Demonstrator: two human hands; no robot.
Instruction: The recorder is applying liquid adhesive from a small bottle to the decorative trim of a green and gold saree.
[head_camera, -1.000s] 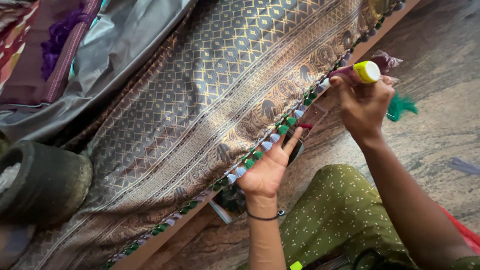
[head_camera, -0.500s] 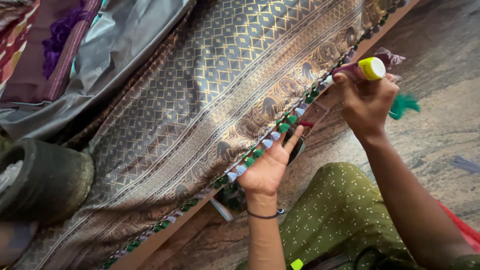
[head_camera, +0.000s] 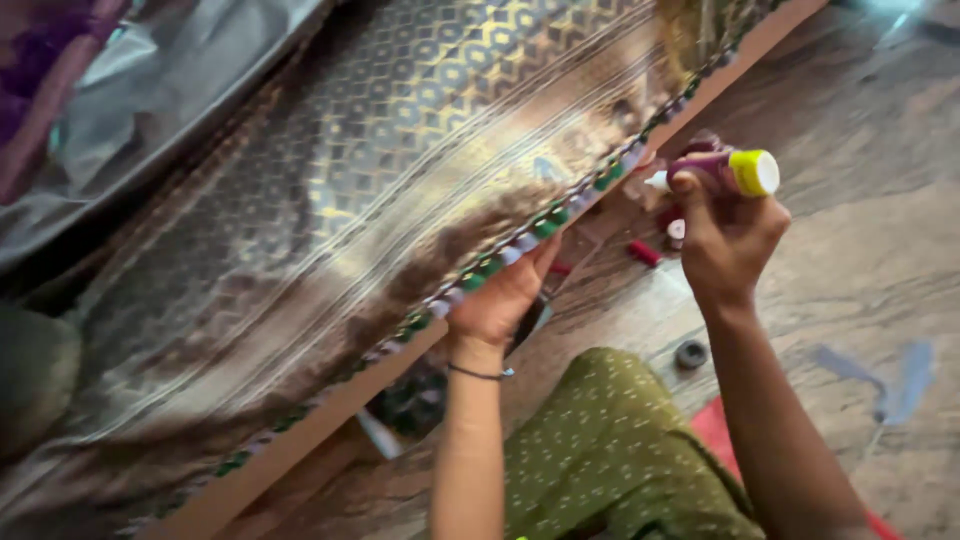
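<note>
Two hands work at the beaded edge (head_camera: 520, 245) of the gold fabric (head_camera: 380, 170). The left hand (head_camera: 500, 300) pinches that edge; the right hand (head_camera: 730, 235) grips a purple glue bottle (head_camera: 715, 172), nozzle just beside it. Risk: a hard squeeze may smear glue on the fabric.

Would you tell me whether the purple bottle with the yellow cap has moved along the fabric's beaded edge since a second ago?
Cannot tell: the camera itself shifted. The purple bottle with the yellow cap stays in the right hand, its tip at the beaded edge, as before.
</note>
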